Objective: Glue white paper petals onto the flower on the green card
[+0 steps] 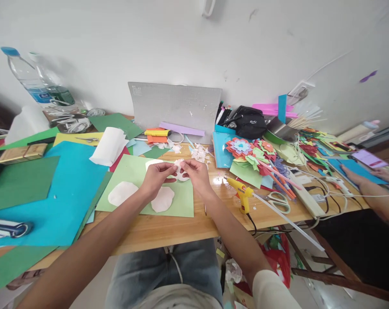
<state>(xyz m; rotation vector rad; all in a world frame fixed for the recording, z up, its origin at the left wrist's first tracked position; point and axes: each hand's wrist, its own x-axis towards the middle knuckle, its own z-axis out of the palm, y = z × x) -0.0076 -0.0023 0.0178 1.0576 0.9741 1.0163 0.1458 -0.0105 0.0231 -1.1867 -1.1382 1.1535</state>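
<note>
My left hand (157, 176) and my right hand (196, 171) meet above a light green paper sheet (181, 201), both pinching a small white paper piece (180, 171) between their fingertips. The piece looks crumpled or folded into a flower-like shape. On the green sheet lie white rounded paper cut-outs (162, 199), one at the left (122, 192) and one partly behind my left hand. Both hands are closed on the white piece.
A yellow glue gun (242, 191), scissors (279, 201) and paper flowers (245, 150) lie to the right. Blue (62, 193) and green sheets cover the left. A grey cutting mat (175, 105) leans on the wall. Water bottles (30, 79) stand far left. Another person's arm (371, 189) rests at right.
</note>
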